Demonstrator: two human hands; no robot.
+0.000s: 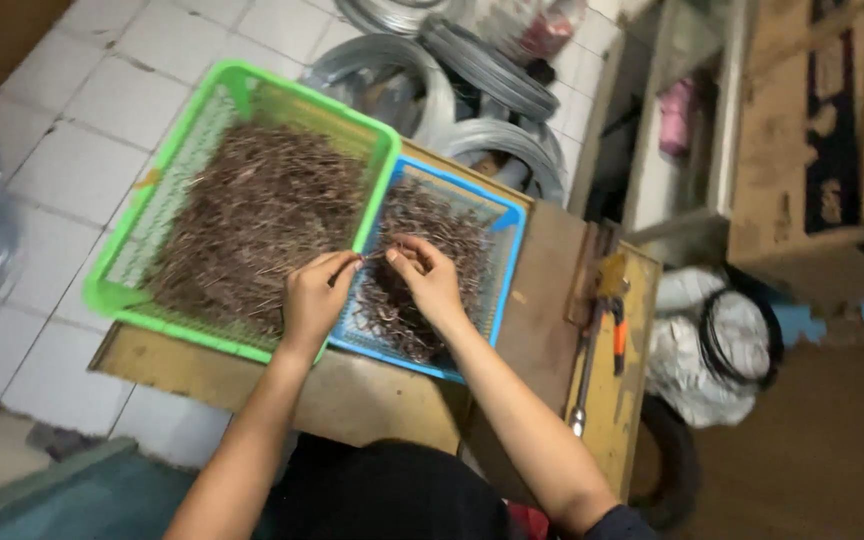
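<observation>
- A view from above is given of two bare forearms reaching forward over a worn wooden table [372, 390].
- The left hand [314, 295] is seen closed, its fingertips pinched on one end of a thin piece of wire [372, 256].
- The right hand [430, 278] is likewise closed, with thumb and fingers pinched on the other end of the same wire.
- The wire is held between the two hands, just above the edge where two baskets meet.
- A green plastic basket [207, 100] is set on the left part of the table, and it is filled with a heap of short brownish wire pieces [262, 220].
- A smaller blue plastic basket [505, 250] is placed touching the green one on its right; it holds a second, smaller heap of bent wire pieces [422, 225].
- A long-handled tool with an orange grip [617, 335] is laid along the right edge of the table.
- Coils of grey metal wire [472, 80] are stacked on the white tiled floor [112, 90] beyond the baskets.
- A white sack [687, 355] with a dark ring of cable on it lies on the floor to the right of the table.
</observation>
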